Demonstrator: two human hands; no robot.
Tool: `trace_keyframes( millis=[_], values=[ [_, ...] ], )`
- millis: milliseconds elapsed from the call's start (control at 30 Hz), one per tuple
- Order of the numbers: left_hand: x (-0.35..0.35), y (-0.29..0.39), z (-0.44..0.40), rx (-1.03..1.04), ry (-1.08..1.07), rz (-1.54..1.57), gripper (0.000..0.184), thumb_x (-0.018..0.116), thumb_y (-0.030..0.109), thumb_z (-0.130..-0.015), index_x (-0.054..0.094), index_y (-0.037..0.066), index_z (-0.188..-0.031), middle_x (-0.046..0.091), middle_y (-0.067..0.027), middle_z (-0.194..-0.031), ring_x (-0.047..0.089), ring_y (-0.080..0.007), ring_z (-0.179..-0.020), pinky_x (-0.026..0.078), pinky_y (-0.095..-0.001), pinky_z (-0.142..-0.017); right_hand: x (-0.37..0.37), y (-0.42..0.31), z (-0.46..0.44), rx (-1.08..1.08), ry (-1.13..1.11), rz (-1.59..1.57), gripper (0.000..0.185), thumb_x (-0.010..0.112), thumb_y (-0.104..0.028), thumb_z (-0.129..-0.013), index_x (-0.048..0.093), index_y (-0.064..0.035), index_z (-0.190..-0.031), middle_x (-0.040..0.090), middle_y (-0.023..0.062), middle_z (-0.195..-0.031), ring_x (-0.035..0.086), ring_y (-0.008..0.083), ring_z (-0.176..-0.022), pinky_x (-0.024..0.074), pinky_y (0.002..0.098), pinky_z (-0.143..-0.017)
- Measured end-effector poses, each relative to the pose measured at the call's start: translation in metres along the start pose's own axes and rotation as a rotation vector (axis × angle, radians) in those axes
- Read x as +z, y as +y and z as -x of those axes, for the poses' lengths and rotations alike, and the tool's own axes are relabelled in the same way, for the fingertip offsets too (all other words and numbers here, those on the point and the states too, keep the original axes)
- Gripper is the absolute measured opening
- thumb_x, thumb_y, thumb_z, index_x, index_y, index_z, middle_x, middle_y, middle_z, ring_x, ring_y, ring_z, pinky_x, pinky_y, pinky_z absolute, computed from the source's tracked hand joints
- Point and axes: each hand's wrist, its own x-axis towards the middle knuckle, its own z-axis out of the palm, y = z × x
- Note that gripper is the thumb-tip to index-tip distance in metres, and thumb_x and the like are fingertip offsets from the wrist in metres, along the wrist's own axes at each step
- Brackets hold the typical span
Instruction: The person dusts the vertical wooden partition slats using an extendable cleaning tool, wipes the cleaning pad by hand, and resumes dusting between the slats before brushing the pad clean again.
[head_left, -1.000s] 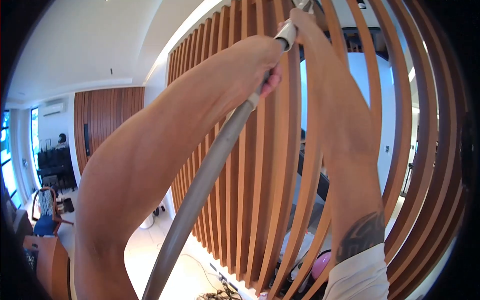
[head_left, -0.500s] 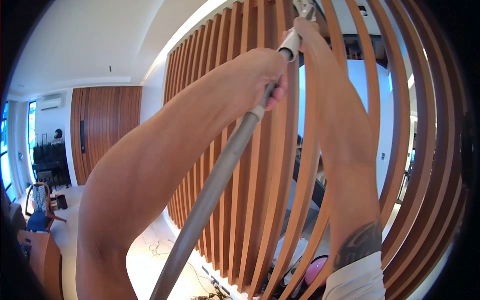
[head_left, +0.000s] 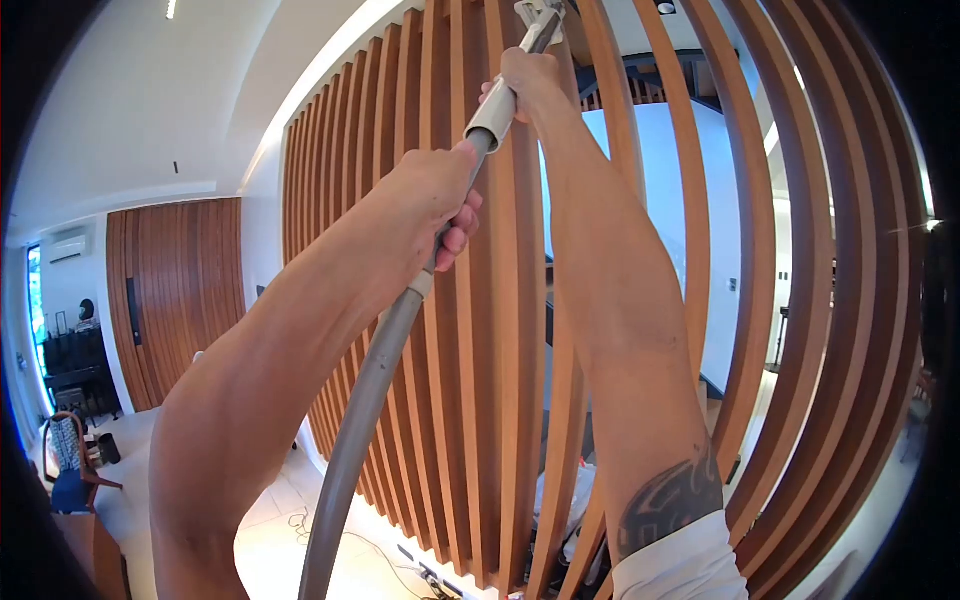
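A long grey vacuum cleaner tube [head_left: 360, 430] rises from the bottom edge toward the top of the wooden slats. My left hand [head_left: 442, 205] is closed around its narrower part, just above a pale collar [head_left: 421, 285]. Higher up, my right hand [head_left: 528, 82] grips the tube near its white sleeve [head_left: 490, 122], partly hiding it. At the upper end, a pale head [head_left: 542, 14] is held up by the slats, cut off by the frame's top edge. Whether it touches the wood I cannot tell.
Tall vertical wooden slats [head_left: 462, 350] form a screen in front of me and curve past on the right. Cables [head_left: 380, 555] lie on the floor at its foot. To the left are a chair [head_left: 72, 470], a wooden furniture edge [head_left: 88, 550] and a wooden door [head_left: 175, 295].
The view has swung to the right and slightly up, so the door and slats sit further left. Both hands keep their grip, and the tube appears further left too.
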Motion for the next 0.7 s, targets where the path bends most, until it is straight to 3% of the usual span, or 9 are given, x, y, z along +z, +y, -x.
trace_keyframes(
  millis=[367,433,533,700],
  values=[
    [-0.018,-0.019,0.019,-0.034,0.007,-0.062,0.046,0.038,0.048,-0.099,0.046,0.01,-0.072,0.04,0.0042,-0.052,0.036,-0.0093,-0.038,0.029,-0.028,-0.039,0.014,0.004,0.029,0.07,0.033,0.003,0.041,0.044,-0.009,-0.088,0.035,0.0164,-0.119,0.058,0.0277,-0.088,0.062,0.0323,-0.047,0.0555,0.0423,-0.039],
    [-0.021,-0.02,0.024,-0.033,-0.022,-0.033,0.046,0.037,0.043,-0.099,0.048,0.002,-0.079,0.042,-0.0031,-0.055,0.038,-0.0146,-0.042,0.031,-0.0327,-0.041,0.013,0.003,0.034,0.085,0.035,0.025,0.039,0.044,-0.009,-0.088,0.034,0.0155,-0.118,0.057,0.0271,-0.088,0.061,0.0321,-0.046,0.0552,0.0422,-0.039],
    [-0.022,-0.025,0.03,-0.07,-0.009,-0.028,0.046,0.039,0.049,-0.098,0.046,0.01,-0.074,0.041,0.0041,-0.051,0.036,-0.0092,-0.039,0.029,-0.0277,-0.04,0.013,0.003,0.043,0.103,0.03,0.019,0.037,0.043,-0.01,-0.089,0.033,0.0115,-0.118,0.055,0.0278,-0.092,0.061,0.0321,-0.047,0.0548,0.0424,-0.038],
    [-0.033,-0.024,0.047,-0.098,-0.027,-0.04,0.046,0.039,0.049,-0.098,0.046,0.01,-0.075,0.04,0.0043,-0.051,0.035,-0.0097,-0.04,0.029,-0.0286,-0.041,0.019,0.002,0.058,0.136,0.042,0.039,0.042,0.041,-0.012,-0.091,0.025,0.0043,-0.126,0.052,0.0281,-0.101,0.06,0.0317,-0.048,0.0548,0.0424,-0.038]
  ],
)
